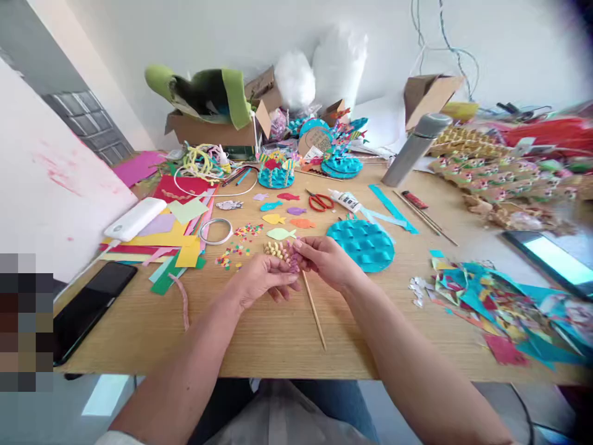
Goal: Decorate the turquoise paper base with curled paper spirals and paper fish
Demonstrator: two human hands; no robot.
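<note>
A small purple pipe cleaner (293, 262), wound into tight curls, is between my two hands over the middle of the table. My left hand (264, 278) grips its left side, with the lower fingers loosely curled. The thumb and fingertips of my right hand (327, 259) pinch its upper right end. Just beyond my left fingers are pale yellow curls (277, 250). A thin wooden stick (315, 312) slants down toward me from beneath my hands. Paper fish, among them a pale green fish (281, 233) and an orange fish (302, 223), lie beyond. A blue woven disc (361, 244) sits by my right hand.
Red-handled scissors (320, 201) and a white glue tube (345, 201) lie farther back. Coloured paper (185, 247), a tape ring (215, 231) and a phone (95, 309) are on the left. Paper scraps (491, 303) and a grey bottle (414, 148) stand right.
</note>
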